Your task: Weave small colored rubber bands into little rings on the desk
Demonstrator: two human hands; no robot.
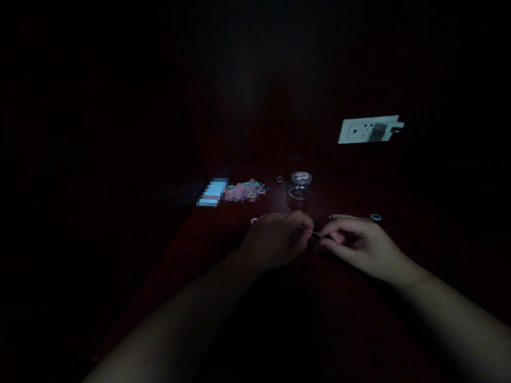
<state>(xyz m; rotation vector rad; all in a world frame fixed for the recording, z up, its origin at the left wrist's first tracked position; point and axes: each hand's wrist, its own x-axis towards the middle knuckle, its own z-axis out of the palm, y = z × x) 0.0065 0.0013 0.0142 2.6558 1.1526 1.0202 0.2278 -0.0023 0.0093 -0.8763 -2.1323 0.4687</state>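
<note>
Forearms: they enter from the lower left and lower right corners and converge near the middle of the frame, over the dark reddish tabletop.
Left hand: just left of the frame's lower centre, fingers curled over, thumb and fingertips pinching the left end of a thin pale elastic band.
Right hand: just right of centre, thumb and index finger meeting at the band's right end, apparently gripping it; the other fingers are bent and partly hidden.
Band between fingertips: a short stretch spans the gap, its long axis running left to right across the frame and dipping slightly to the right; it lies right of the left fingertips and left of the right ones, so neither hand is clearly nearer.
Below the band: something dark, too dim to identify.
Pink ring-shaped band: just beyond the left hand's knuckles, partly covered.
Teal elastic ring: right of centre, just beyond the right hand.
Glowing pixelated rectangle: left of centre, beside the pile.
Pile of coloured elastic bands: heaped above the left hand, touching or nearly touching the rectangle.
Clear round container: near mid-frame, beyond the hands.
Small pale ring: left of the container, apart from it.
Wall socket: upper right, with a plug at its right end.
</note>
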